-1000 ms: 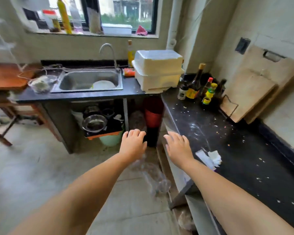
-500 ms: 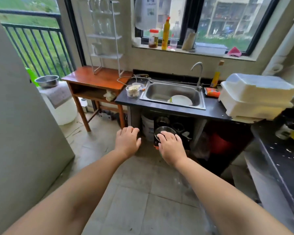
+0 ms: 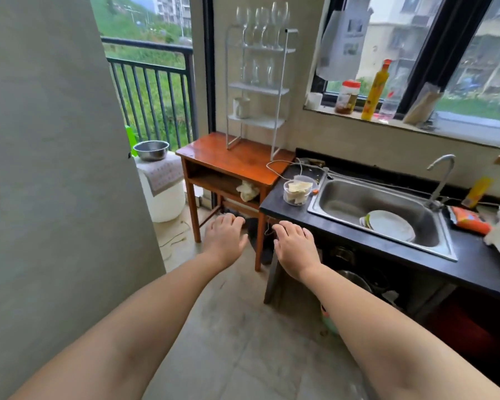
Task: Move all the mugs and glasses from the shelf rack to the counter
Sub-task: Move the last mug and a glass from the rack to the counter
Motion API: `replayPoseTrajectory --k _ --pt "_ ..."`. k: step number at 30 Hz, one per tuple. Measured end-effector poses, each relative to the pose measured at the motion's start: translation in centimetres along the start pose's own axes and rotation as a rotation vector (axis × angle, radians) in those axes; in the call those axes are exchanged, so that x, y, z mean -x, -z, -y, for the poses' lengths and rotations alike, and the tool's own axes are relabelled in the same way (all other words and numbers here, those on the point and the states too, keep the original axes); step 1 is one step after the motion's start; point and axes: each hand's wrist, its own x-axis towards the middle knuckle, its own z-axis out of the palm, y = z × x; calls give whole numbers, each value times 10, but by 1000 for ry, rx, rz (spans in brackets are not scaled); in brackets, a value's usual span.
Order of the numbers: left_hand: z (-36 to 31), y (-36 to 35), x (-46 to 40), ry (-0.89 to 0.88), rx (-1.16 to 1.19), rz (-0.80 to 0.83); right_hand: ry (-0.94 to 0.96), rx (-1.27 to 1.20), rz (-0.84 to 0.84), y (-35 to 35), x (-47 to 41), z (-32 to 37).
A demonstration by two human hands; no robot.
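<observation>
- A steel bowl (image 3: 151,149) sits on a cloth-covered white tub by the balcony railing.
- The left hand (image 3: 224,239) hangs palm down over the floor, fingers loosely spread, holding nothing.
- The white shelf rack (image 3: 256,88) stands on the wooden table (image 3: 228,157); stemmed glasses (image 3: 261,24) fill its top tier, more glasses (image 3: 256,72) the tier below, and a white mug (image 3: 241,107) the one under that.
- The right hand (image 3: 295,245) is likewise open and empty, near the corner of the dark counter (image 3: 416,249).
- A plate (image 3: 391,225) lies in the sink (image 3: 355,202).
</observation>
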Motion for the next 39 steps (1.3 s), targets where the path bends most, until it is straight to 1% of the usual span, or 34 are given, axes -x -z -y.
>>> replayPoseTrajectory --k 4,8,13,15,19,22,26,31,36,39 --pt "39 7 -61 13 -29 -3 42 9 -23 2 -82 10" --pt "80 15 -119 82 -16 -53 85 -10 -43 0 -157 25" --pt "120 12 -184 89 -7 -63 135 -23 -47 -12 -236 42" --pt "136 7 -221 65 -5 -78 129 -12 -67 -19 -276 44" --pt "168 0 -303 -21 -2 -62 72 8 -130 -26 -362 43" --pt "192 1 -367 -92 26 -50 -11 10 -186 -28 -419 39" --pt "220 5 -449 -174 42 -47 -103 25 -212 -26 -486 33" --pt "236 -13 -525 -167 97 -21 -143 31 -234 -19 -553 17" --pt "231 -38 -602 -162 157 33 -181 -81 -253 -4 -624 -16" --pt "224 -52 -656 -123 196 57 -228 -188 -334 6 -670 -42"
